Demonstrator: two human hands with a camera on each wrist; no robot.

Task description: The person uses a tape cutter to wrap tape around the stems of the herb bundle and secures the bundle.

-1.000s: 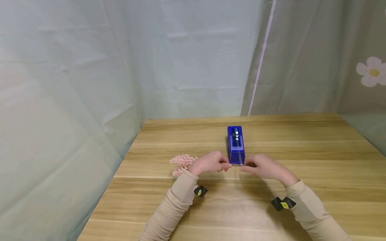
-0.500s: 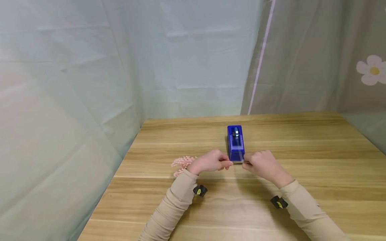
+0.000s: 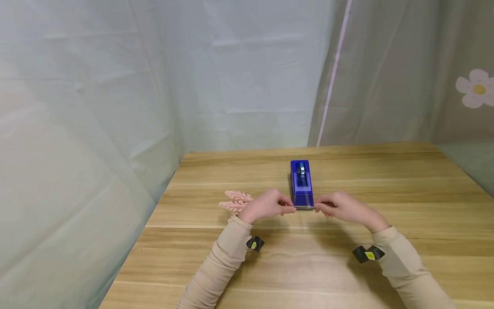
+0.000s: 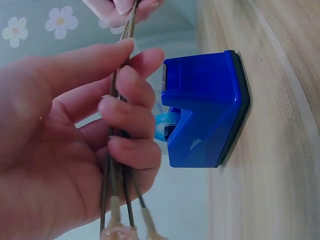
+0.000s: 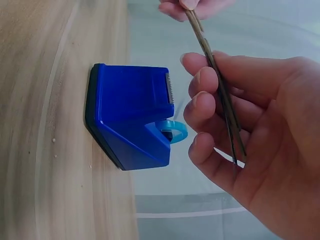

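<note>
A blue tape dispenser (image 3: pixel 301 184) stands on the wooden table (image 3: pixel 405 184), its serrated cutter (image 4: pixel 163 77) toward me. Just in front of it both hands hold a bunch of thin brown stems (image 3: pixel 305 207) level between them. My left hand (image 3: pixel 266 206) pinches the stems (image 4: pixel 120 125) near their pink flower heads (image 3: pixel 236 201). My right hand (image 3: pixel 343 207) pinches the other end of the stems (image 5: pixel 220 95). The dispenser (image 5: pixel 132 117) holds a roll with a light blue core (image 5: pixel 172 131).
Pale curtains (image 3: pixel 231 73) hang behind and to the left of the table; one at the right bears a white flower print (image 3: pixel 476 89). The table's left edge (image 3: pixel 135 240) lies close to the left arm.
Both hands have lifted slightly and drawn a little apart. The right hand shifted right along the stems, which are now held straight in front of the dispenser.
</note>
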